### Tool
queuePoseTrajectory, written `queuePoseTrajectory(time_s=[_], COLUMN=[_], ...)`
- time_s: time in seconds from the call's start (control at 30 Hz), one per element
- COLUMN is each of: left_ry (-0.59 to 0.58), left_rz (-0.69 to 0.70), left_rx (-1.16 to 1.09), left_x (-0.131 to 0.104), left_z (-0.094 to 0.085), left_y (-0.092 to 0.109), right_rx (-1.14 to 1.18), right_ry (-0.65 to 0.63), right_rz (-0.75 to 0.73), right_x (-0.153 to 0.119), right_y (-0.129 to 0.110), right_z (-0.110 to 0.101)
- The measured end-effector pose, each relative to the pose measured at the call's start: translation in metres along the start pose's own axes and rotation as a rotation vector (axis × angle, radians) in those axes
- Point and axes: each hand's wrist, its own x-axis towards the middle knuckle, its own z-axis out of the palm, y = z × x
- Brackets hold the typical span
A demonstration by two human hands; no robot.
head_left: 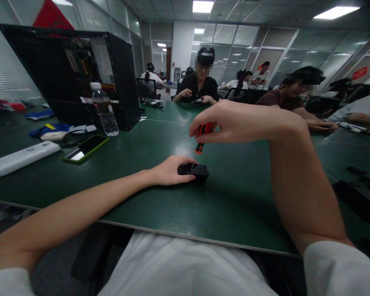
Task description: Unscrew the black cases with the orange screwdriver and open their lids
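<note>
Left hand [172,170] grips black block [202,172]; right hand [230,120] pinches screwdriver [200,147], tip at block. Work seems underway; amount left unclear.

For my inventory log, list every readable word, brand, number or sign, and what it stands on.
None can be read.
Upper-left red banner: markings too blurred.
Far-right red banner: too small.
White label in computer case: too small.
Bottle label: too blurred.
Long white object: dark marking, too small.
Screwdriver: no legible text.

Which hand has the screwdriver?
The right hand, the raised one, grips the screwdriver by its handle. The left hand is lower and steadies the black box instead.
</note>
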Motion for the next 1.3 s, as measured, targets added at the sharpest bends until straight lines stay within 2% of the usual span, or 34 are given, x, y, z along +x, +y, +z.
queuePoseTrajectory(time_s=[0.63, 0.87, 1.0, 1.3], left_ry=[0.006, 0.176, 0.205, 0.147], left_rz=[0.009, 0.076, 0.075, 0.094], left_rx=[-0.021, -0.212, -0.241, -0.187], left_x=[0.0, 0.004, 0.005, 0.006], left_z=[0.002, -0.001, -0.005, -0.003], left_y=[-0.003, 0.006, 0.013, 0.01], right_rx=[0.007, 0.018, 0.059, -0.115], right_ry=[-0.041, -0.026, 0.02, 0.137], right_rz=[0.037, -0.034, -0.113, 0.076], right_x=[-0.002, 0.003, 0.003, -0.008], right_y=[0.002, -0.002, -0.007, -0.018], right_z=[0.0, 0.003, 0.003, -0.012])
